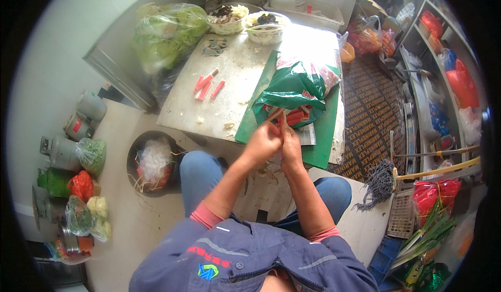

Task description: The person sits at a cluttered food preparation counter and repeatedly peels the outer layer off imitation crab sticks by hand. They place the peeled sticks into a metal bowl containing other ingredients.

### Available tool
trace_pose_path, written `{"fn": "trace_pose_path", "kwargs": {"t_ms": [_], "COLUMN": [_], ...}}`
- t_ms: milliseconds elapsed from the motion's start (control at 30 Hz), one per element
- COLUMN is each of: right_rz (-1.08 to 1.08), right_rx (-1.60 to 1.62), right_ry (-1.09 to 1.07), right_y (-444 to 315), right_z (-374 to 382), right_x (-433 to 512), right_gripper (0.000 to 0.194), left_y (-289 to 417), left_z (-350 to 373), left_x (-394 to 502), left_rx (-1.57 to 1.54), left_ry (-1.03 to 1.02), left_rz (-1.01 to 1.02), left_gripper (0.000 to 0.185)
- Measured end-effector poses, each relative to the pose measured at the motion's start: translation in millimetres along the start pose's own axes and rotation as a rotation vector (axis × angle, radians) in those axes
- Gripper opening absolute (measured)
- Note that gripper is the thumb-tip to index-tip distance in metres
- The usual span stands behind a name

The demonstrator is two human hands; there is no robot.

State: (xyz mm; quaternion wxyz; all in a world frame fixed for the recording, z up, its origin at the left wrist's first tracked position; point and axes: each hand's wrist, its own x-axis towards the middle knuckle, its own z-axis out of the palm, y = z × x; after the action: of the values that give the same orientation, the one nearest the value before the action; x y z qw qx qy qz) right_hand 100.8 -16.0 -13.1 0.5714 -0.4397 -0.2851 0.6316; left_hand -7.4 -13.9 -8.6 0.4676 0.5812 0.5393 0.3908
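Observation:
My left hand (pixel 263 142) and my right hand (pixel 291 143) meet at the front edge of a green cutting board (pixel 323 153). Their fingertips pinch a red-and-white crab stick, mostly hidden by the fingers. Just beyond them, an opened green plastic bag (pixel 287 82) lies on the board with its mouth towards me. Several red crab sticks (pixel 295 116) show in that mouth. A piece of clear packaging film (pixel 308 135) sticks out beside my right hand. Further left, several loose crab sticks (pixel 206 87) lie on the pale worktable (pixel 184 106).
Two clear bowls of cut food (pixel 265 31) stand at the table's back, near a bag of leafy greens (pixel 166 33). A black bin (pixel 135 184) with plastic waste is on the floor at left. A grey mop (pixel 379 178) and crowded shelves (pixel 450 96) are at right.

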Motion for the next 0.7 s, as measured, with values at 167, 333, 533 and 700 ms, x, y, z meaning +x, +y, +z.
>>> {"fn": "trace_pose_path", "kwargs": {"t_ms": [167,333,533,700], "right_rz": [-0.090,-0.079,-0.452,-0.547], "right_rx": [-0.168,-0.331,-0.684,-0.885], "right_ry": [-0.169,-0.208,-0.196,-0.052], "right_y": [7.9,2.3,-7.2,-9.3], "right_z": [5.0,-2.5,-6.1,-2.1], "right_x": [-12.0,-14.2,-22.2,-26.8], "right_gripper": [0.033,0.032,0.037,0.034], "left_y": [5.8,21.2,18.0,13.8], "left_z": [-15.1,-6.3,-10.5,0.2], "left_x": [30.7,38.4,48.0,49.5], "left_rx": [-0.398,-0.756,-0.930,-0.824], "left_ry": [0.034,0.022,-0.107,-0.070], "left_rz": [0.050,-0.222,-0.260,-0.197], "left_gripper": [0.037,0.033,0.030,0.033]}}
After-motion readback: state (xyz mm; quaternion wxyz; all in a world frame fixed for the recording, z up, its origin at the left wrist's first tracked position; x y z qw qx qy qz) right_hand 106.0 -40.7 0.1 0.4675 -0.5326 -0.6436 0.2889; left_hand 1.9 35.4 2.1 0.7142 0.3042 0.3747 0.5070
